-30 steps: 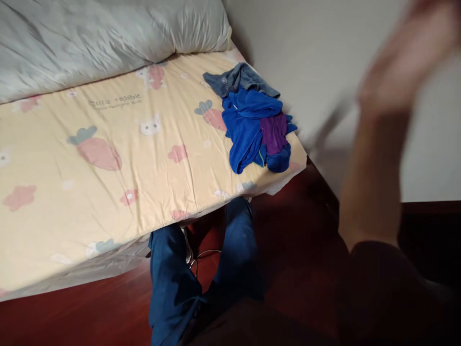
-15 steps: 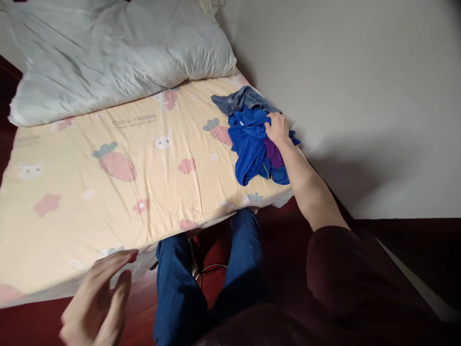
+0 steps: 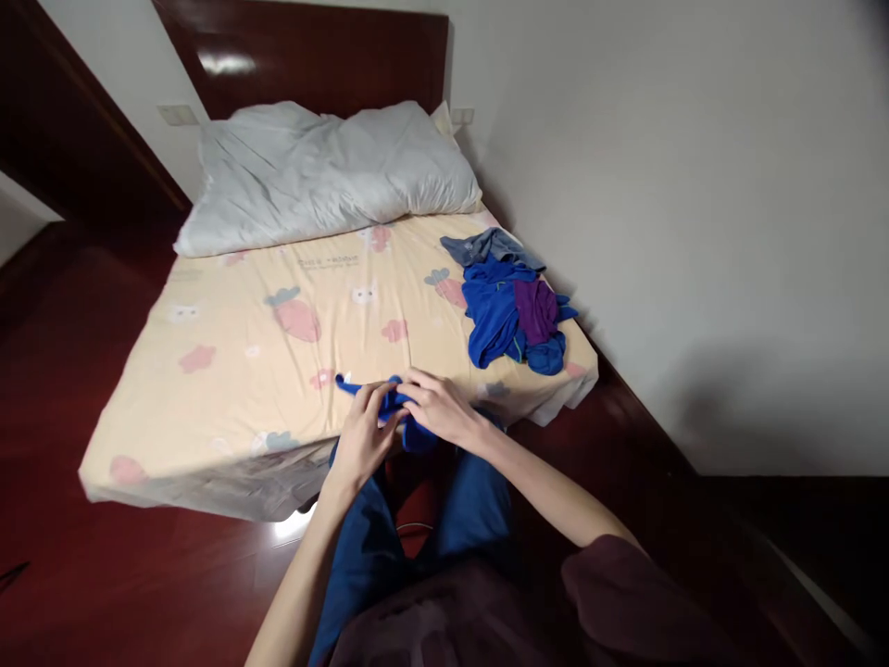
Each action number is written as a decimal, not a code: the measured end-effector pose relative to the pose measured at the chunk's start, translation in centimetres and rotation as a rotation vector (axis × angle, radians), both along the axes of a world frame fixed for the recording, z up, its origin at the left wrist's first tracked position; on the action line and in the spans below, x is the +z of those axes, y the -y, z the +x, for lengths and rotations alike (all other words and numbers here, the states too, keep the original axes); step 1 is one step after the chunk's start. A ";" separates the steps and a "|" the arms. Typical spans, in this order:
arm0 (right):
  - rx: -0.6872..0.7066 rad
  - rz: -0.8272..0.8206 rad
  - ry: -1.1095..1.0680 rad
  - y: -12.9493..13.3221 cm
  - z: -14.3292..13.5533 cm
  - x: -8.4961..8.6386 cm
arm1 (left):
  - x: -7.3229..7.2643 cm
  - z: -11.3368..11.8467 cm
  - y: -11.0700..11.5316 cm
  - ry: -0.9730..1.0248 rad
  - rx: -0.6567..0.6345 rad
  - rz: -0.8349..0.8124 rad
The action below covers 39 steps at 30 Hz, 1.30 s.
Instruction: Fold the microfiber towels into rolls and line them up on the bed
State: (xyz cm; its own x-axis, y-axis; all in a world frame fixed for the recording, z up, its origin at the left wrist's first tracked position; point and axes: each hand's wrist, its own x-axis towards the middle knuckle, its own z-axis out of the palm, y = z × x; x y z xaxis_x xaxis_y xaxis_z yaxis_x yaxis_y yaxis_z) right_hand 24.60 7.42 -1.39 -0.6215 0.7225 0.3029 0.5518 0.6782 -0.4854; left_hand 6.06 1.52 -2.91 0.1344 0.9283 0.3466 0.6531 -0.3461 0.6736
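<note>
A crumpled piece of blue cloth (image 3: 419, 435), perhaps a garment, is gripped between my two hands over the near edge of the bed (image 3: 229, 389). My left hand (image 3: 368, 426) pinches it from the left, and one narrow end sticks out past the fingers. My right hand (image 3: 439, 405) has its fingers closed on the cloth from the other side. Its full shape is hidden by the hands. To the right lies a pile of clothes: blue garments (image 3: 490, 310), a purple piece (image 3: 536, 310) and a grey one (image 3: 493, 247).
A large pale pillow or quilt (image 3: 326, 176) lies across the far end, before a dark wooden headboard (image 3: 312, 56). The white wall (image 3: 694, 232) runs close along the bed's right side. Dark red floor (image 3: 83, 389) shows at the left.
My right hand has come back from the pile to the bed's front edge with blue cloth. My left hand has moved right and up to grip it too. The view has widened.
</note>
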 end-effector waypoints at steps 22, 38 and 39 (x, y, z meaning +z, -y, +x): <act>0.066 -0.477 -0.350 5.4 0.6 0.6 | 5.4 -8.2 4.2 -0.006 -0.352 -0.363; 0.008 -0.268 0.046 4.4 8.8 -2.1 | 14.7 -21.1 6.9 -0.757 0.320 0.005; 0.001 -0.305 0.078 4.4 9.6 -2.1 | 14.6 -22.4 7.1 -0.780 0.301 -0.024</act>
